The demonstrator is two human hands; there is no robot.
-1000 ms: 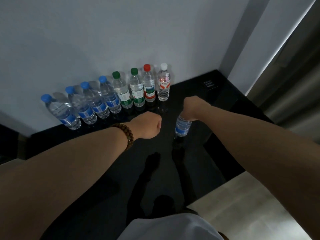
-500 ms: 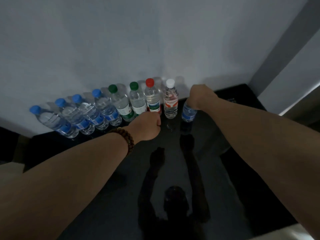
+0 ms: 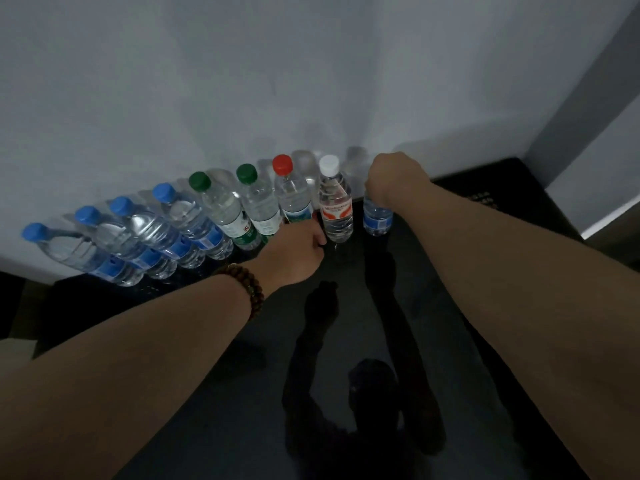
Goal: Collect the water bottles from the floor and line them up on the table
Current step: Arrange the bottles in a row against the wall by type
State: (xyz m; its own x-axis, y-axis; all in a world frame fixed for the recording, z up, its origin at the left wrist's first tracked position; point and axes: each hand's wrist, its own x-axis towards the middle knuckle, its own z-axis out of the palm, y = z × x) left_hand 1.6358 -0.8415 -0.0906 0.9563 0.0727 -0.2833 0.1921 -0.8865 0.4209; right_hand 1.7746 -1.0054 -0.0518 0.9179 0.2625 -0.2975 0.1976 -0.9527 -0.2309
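The right hand [image 3: 398,178] is clenched over the top of a blue-labelled bottle [image 3: 377,216], which stands on the dark surface [image 3: 346,341] just right of the white-capped bottle [image 3: 335,206] ending the row [image 3: 194,223] along the wall. The left hand [image 3: 294,252] is a closed, apparently empty fist. Full and capped, the bottle likely feels weighty, its thin plastic yielding; the neck is the firmest hold. No label is legible.

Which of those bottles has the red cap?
The red-capped bottle stands second from the right among the free-standing ones, between a green-capped bottle and the white-capped bottle. It is the only red cap in the row.
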